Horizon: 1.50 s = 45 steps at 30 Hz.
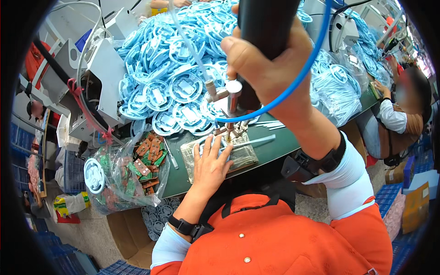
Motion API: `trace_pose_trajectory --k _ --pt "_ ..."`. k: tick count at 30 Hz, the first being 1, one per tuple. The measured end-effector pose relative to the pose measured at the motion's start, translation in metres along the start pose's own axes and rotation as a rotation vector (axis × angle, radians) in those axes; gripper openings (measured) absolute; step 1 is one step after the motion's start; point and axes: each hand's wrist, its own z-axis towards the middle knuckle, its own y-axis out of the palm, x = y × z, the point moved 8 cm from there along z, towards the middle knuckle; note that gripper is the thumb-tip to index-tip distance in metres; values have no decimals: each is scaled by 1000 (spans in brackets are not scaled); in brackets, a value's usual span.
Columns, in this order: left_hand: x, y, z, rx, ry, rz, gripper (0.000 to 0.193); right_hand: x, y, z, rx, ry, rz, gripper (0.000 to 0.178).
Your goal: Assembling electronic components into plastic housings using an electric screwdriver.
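My right hand (282, 68) is wrapped around the thick black body of a power screwdriver (268, 25). A blue hose and a clear tube run to it, and its metal nose points down just beyond my left fingertips. My left hand (210, 164) lies flat with fingers stretched over a light blue plastic part (254, 141). That part rests on a tape-covered fixture (243, 158) at the table's near edge; my fingers hide some of it. Whether the screwdriver tip touches the part, I cannot tell.
Light blue plastic parts (183, 87) are heaped across the green table (286, 137). At left, a clear bag holds green and brown circuit boards (149, 158), beside a grey machine (103, 75). A cardboard box (130, 233) stands below. A person (396, 114) sits at far right.
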Motion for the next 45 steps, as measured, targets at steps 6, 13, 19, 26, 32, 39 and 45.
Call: trace_pose_trajectory --k 6,13,19,26,32,39,45 --pt "1 7 0 5 13 -39 42 34 9 -20 34 156 57 39" --pt "3 5 4 0 -20 -60 49 40 8 -16 -7 94 25 38" --pt "2 7 3 -36 -39 -14 48 32 11 -5 -5 147 -25 27" --pt "0 7 2 -19 -21 -44 40 47 16 -21 -23 130 80 37" --pt "-3 11 3 -51 -46 -116 36 63 11 -28 18 166 124 36" --pt "-1 7 6 -25 -23 -141 36 57 1 -38 17 58 159 35" --pt "1 9 2 -47 -38 -99 40 59 16 -29 -35 112 20 38"
